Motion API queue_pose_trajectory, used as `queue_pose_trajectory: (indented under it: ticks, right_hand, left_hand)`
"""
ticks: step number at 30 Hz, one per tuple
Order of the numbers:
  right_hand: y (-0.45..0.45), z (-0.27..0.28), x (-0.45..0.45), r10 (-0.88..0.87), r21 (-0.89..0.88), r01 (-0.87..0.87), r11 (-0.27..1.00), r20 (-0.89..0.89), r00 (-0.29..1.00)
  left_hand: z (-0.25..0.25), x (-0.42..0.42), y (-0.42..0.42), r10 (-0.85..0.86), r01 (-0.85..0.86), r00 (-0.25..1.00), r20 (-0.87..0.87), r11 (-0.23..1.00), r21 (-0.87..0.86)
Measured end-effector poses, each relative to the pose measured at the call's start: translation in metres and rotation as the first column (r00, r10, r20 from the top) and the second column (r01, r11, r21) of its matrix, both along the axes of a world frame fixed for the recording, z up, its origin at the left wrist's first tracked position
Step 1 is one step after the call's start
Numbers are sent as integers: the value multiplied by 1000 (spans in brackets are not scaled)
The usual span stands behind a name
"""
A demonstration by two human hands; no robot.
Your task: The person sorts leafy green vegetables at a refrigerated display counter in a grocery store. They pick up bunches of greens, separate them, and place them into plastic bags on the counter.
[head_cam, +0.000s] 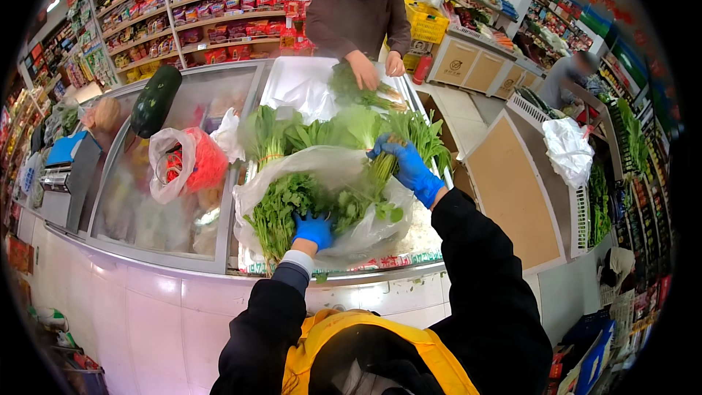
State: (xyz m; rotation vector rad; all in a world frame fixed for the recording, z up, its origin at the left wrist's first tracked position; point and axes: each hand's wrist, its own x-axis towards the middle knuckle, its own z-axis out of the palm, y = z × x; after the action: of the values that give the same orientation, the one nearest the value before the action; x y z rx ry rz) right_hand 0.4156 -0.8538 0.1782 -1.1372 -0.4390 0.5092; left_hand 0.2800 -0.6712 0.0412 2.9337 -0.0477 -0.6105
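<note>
My right hand (408, 167), in a blue glove, grips the stems of a bunch of leafy herbs (382, 173), whose leaves hang down into a large clear plastic bag (395, 227). My left hand (312, 232), gloved in blue too, is pressed among the cilantro-like greens (285, 200) in the bag; its fingertips are partly hidden by leaves. Behind the bag lie banded leafy greens (269, 134) and a pale green leafy vegetable (359, 129). The bag rests on a white foam-like surface (428, 236) on the counter.
Across the counter a person (359, 16) handles herbs (356, 85). To the left, a freezer's glass top (129, 186) bears a winter melon (156, 101) and a bag with red netting (189, 164). A brown board (513, 192) stands right; another person (567, 79) is farther off.
</note>
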Motion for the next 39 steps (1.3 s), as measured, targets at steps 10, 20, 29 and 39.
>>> queue_pose_trajectory:
  ticks: [10, 20, 29, 39]
  right_hand:
    - [11, 95, 26, -138, 466, 156, 871, -74, 988]
    - [54, 161, 32, 89, 314, -166, 935, 245, 965]
    - [95, 122, -1, 438, 75, -442, 894, 61, 897]
    - [100, 66, 35, 369, -70, -392, 917, -222, 903]
  left_hand:
    - [-58, 9, -2, 8, 1, 980, 197, 999, -45]
    - [59, -30, 39, 454, -99, 824, 339, 705, -702]
    - [187, 29, 49, 425, 274, 862, 277, 69, -959]
    - [135, 78, 32, 621, 43, 784, -10, -71, -997]
